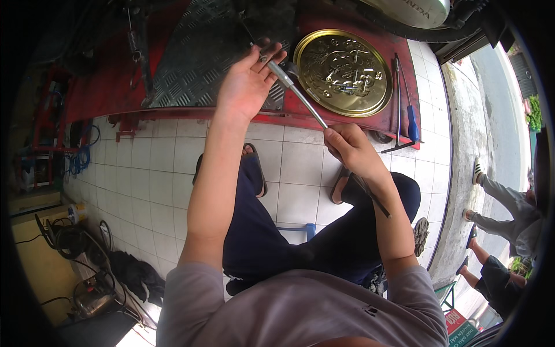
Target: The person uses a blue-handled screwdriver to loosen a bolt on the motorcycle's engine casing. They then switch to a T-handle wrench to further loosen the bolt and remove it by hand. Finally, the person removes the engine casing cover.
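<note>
My right hand [351, 149] is closed around the shaft of a silver socket wrench [309, 105], held at a slant above the floor and the bench's front edge. The wrench's thicker socket end points up and left. My left hand [250, 78] is turned palm up with its fingers stretched out, and the socket end lies across them. Whether a small part sits at its fingertips I cannot make out. A dark rod end [381, 208] sticks out beneath my right wrist. A round gold-coloured metal tray [300, 61] with small metal parts on it lies beyond my right hand.
On the red bench [413, 69] a T-handle wrench [397, 98] and a blue-handled screwdriver [412, 124] lie right of the tray. A dark tread-plate [191, 75] covers its middle. A motorbike wheel [428, 34] stands beyond. Cables and a machine [95, 292] are at lower left; people [503, 211] are outside at right.
</note>
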Tool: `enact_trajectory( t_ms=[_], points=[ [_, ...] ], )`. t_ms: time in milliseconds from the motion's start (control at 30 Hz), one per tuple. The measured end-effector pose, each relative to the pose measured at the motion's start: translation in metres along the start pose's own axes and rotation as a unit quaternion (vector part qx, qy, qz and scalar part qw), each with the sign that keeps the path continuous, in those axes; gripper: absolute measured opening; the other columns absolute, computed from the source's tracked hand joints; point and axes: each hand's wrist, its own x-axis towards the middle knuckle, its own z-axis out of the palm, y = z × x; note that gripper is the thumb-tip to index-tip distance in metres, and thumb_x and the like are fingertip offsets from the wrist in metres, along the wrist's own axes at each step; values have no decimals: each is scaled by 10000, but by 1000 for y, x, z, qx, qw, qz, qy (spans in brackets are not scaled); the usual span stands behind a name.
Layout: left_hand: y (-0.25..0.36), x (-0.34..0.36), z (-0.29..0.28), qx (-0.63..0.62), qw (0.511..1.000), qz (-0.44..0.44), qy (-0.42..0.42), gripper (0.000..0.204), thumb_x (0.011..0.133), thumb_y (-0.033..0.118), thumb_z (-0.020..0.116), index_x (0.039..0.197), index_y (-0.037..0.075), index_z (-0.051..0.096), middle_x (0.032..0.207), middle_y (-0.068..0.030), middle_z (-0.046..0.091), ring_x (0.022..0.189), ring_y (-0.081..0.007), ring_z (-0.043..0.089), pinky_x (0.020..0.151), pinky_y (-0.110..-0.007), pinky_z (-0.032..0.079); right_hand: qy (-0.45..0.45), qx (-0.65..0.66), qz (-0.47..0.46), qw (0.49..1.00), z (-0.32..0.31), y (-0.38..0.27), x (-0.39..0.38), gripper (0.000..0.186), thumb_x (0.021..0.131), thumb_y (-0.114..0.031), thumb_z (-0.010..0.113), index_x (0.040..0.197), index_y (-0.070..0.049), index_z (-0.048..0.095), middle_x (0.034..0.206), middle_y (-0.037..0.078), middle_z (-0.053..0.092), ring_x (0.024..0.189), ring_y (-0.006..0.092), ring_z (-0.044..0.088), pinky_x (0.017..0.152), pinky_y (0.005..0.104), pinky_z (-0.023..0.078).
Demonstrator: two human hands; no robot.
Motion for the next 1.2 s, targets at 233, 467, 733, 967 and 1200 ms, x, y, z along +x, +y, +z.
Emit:
enact_trajectory(
  t_ms=[233,467,733,967,1200],
  points=[
    [-4,-3,4,20,998,12,-51,258,1004,230,478,1174,50,553,1233,-97,568,1210,-283,522,913,-361,469,6,25,4,1000,3,-5,0,447,998,-246,467,607,-35,420,537,-38,330,532,83,273,484,308,250],
    [-6,-6,7,20,998,19,-65,261,1004,250,482,1188,77,547,1261,-79,561,1219,-280,525,920,-370,464,-16,50,4,999,2,-1,1,456,1006,-247,459,596,-52,416,534,-55,319,523,70,254,474,297,225],
    [-6,-7,9,30,996,34,-81,248,999,252,494,1177,91,553,1281,-70,560,1219,-289,530,916,-377,458,-1,30,-16,999,3,-1,1,444,1002,-234,463,601,-48,425,530,-55,333,517,70,264,470,292,231],
    [-9,-6,7,-24,993,41,-112,200,995,246,503,1115,100,569,1289,-85,557,1222,-312,526,897,-403,476,-31,83,-6,996,3,-2,1,446,1011,-243,446,606,-58,430,521,-57,334,503,58,268,461,277,238],
    [-1,-4,3,-38,985,13,-166,189,999,247,491,1052,97,593,1278,-94,563,1220,-319,527,905,-418,486,-81,184,3,980,-2,3,-2,463,1030,-286,418,609,-93,418,497,-58,342,415,37,246,384,245,183]
  ],
)
